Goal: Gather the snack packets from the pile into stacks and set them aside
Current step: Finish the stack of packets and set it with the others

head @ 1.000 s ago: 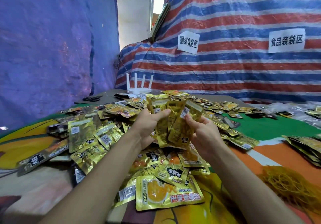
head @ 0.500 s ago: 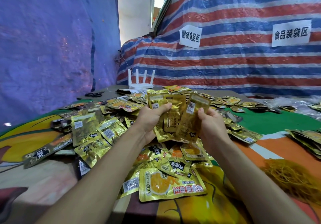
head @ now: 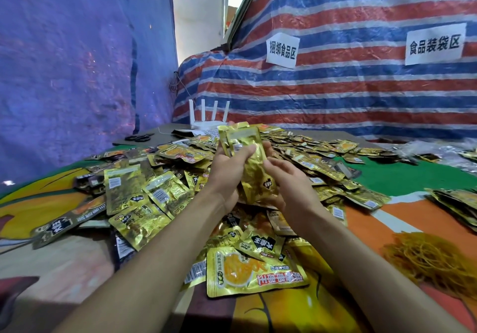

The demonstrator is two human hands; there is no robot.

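Our left hand (head: 227, 170) grips the stack (head: 254, 170) upright above the pile (head: 160, 195) on the counter (head: 410, 177); our right hand (head: 291, 190) cups its lower edge. We should square the edges flush, keeping that left grip firm.

Gold packets (head: 180, 193) — red-blue striped tarp (head: 335, 95)

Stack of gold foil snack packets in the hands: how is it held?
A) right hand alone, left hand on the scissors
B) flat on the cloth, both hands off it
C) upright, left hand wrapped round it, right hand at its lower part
C: the stack of gold foil snack packets stands upright above the loose pile of gold packets. The left hand grips it, thumb across its front, and the right hand holds its lower edge.
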